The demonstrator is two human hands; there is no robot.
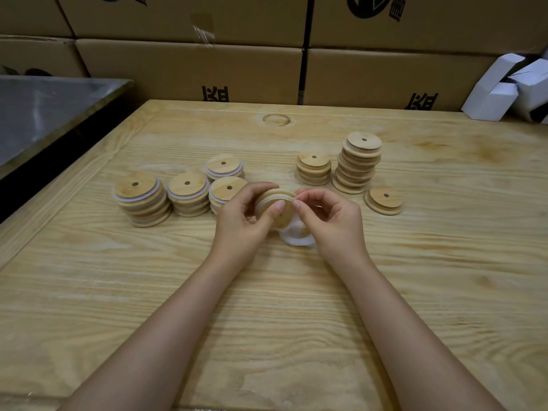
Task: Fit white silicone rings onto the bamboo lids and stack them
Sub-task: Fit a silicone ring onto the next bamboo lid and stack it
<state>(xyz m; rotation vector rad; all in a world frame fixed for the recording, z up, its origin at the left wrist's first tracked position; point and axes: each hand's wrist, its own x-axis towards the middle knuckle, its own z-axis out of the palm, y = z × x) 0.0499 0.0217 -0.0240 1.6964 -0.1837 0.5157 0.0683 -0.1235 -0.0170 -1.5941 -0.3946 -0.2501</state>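
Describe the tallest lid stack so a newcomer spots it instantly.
On the wooden table, look beyond the right hand. The tallest lid stack stands between a shorter stack and a low pile; it towers over both, lids bare, while the left stacks carry white rings.

lid stacks (354, 164) flanking, bare table (267, 307) nearside

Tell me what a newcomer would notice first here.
At the centre of the table, the left hand grips a bamboo lid while the right hand pinches a white silicone ring at its edge. Left of the hands stand four stacks of ringed lids; to the right are three piles of bare lids, one much taller. Cardboard boxes wall off the back.
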